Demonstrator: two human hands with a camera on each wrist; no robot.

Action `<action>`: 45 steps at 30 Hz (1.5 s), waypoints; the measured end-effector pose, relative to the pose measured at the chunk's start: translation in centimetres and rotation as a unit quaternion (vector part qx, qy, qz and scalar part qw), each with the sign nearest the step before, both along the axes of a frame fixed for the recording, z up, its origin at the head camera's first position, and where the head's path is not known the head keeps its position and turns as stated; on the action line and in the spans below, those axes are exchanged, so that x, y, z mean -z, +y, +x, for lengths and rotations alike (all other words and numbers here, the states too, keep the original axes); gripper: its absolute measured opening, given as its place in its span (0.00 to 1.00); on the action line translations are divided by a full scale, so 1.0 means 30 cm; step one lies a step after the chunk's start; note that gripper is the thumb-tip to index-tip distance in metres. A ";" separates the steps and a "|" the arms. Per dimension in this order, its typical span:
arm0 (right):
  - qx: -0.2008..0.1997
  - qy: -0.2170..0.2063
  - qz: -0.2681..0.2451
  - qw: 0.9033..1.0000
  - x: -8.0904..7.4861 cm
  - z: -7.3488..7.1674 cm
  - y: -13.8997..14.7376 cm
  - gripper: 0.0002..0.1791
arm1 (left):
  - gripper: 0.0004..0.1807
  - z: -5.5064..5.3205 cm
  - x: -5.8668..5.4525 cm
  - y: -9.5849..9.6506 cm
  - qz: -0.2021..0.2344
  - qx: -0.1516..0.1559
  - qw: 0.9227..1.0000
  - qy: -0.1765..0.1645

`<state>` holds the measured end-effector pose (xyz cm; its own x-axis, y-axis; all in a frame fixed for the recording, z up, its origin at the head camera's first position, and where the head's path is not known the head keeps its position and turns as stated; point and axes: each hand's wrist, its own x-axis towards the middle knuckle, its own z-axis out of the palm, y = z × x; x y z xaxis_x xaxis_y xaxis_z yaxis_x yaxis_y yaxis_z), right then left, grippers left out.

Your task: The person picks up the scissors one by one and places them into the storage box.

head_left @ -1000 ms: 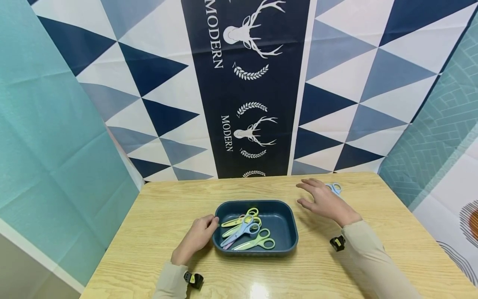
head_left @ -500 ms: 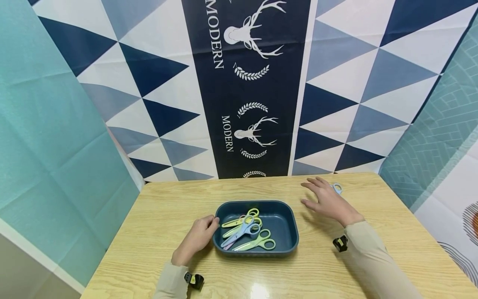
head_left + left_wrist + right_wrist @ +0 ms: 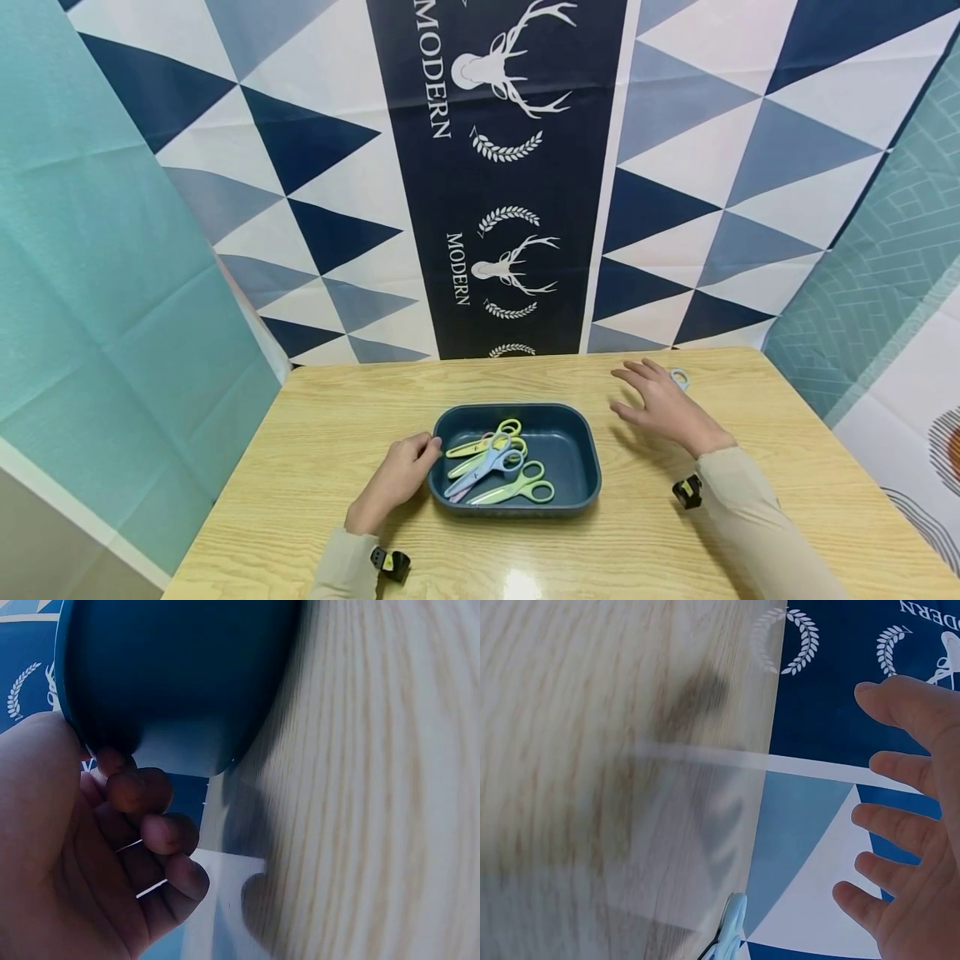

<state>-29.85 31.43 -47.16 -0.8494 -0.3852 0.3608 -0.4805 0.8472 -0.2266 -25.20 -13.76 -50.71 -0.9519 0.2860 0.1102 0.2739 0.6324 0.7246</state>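
A dark blue tray (image 3: 570,467) sits on the wooden table with several scissors inside. Blue scissors (image 3: 491,463) lie across yellow scissors (image 3: 467,448), and green scissors (image 3: 517,487) lie nearer the front wall; pink bits show beneath. At the tray's left end my left hand (image 3: 401,471) pinches the rim, thumb on top and fingers curled against the outer wall (image 3: 172,690). My right hand (image 3: 663,408) hovers above the table to the right of the tray, fingers spread and holding nothing. Just behind it, light blue scissors (image 3: 679,379) lie on the table, mostly hidden by the hand.
The wooden table (image 3: 322,400) ends at the back against a patterned cloth (image 3: 510,183) with deer heads and triangles. Teal cloth hangs at the left side (image 3: 112,275) and at the right. A black wrist camera (image 3: 392,564) sits on the left wrist.
My right hand has drifted slightly to the right, covering more of the light blue scissors behind it. The left hand keeps its grip on the rim, and the tray stays put.
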 end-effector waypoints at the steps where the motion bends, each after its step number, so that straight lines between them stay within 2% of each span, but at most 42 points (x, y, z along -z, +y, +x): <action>1: 0.000 0.002 0.000 1.000 0.001 0.001 0.001 0.30 | 0.21 0.000 0.000 0.000 0.001 0.000 1.000 -0.001; 13: 0.018 -0.031 0.002 0.999 0.011 0.005 0.019 0.32 | 0.21 0.002 0.003 0.001 0.003 -0.001 1.000 0.001; 28: 0.026 -0.022 0.021 0.999 0.019 0.001 0.048 0.35 | 0.21 0.005 0.004 0.002 0.005 -0.003 1.000 -0.001; 45: 0.041 -0.048 0.011 0.998 0.026 0.007 0.089 0.39 | 0.21 0.001 0.002 0.003 -0.002 -0.006 1.000 0.000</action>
<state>-29.64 34.10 -47.95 -0.9088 -0.3191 0.2687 -0.3857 0.8883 -0.2495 -25.18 -13.69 -50.77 -0.9550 0.2758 0.1092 0.2670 0.6388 0.7215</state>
